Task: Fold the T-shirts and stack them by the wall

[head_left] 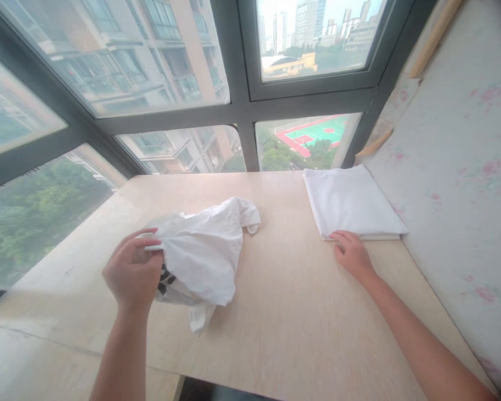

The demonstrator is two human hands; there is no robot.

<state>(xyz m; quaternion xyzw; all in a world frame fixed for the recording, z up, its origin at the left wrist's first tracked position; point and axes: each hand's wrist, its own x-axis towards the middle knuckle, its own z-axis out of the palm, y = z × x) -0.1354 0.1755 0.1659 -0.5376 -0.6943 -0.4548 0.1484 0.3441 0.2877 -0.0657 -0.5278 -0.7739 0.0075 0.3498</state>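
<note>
A crumpled white T-shirt lies on the wooden surface left of centre, with part of a black print showing near its left edge. My left hand is closed in a pinch on that edge, lifting it a little. One sleeve-like end points to the far right and another hangs toward me. Over at the right, a flat folded white cloth rests against the wall. My right hand touches its near left corner, fingers loosely extended and thumb apart from them.
The pale wooden surface runs up to dark-framed windows at the back and left. A flowered wall bounds the right side. Near me, the surface has a front edge with a dark gap below it.
</note>
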